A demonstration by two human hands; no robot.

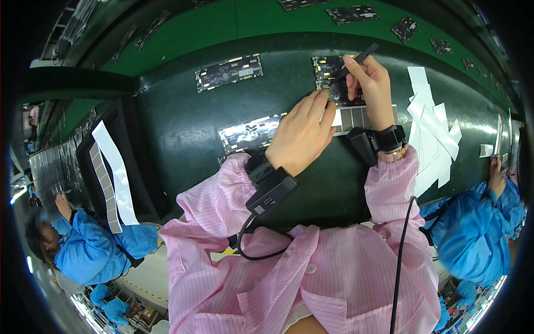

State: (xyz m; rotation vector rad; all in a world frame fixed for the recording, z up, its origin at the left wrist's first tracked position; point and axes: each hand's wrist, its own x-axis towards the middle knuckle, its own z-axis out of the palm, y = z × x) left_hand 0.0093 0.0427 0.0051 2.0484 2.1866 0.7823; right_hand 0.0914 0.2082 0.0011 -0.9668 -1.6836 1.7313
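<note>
- At two o'clock, our right hand (374, 86) is gripping a slim black tool (364, 54) between thumb and fingers.
- Our left hand (303, 131) is stretching its fingers flat — whether they're pinching anything, we can't tell.
- The circuit board (324, 68) is lying at one o'clock; a grey-patched strip (357, 117) is sitting on its six-o'clock side.

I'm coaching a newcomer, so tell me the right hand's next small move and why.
Probably a light touch on the circuit board with the black tool: the right hand holds it pen-like, pointed at that board, near the left hand.
</note>
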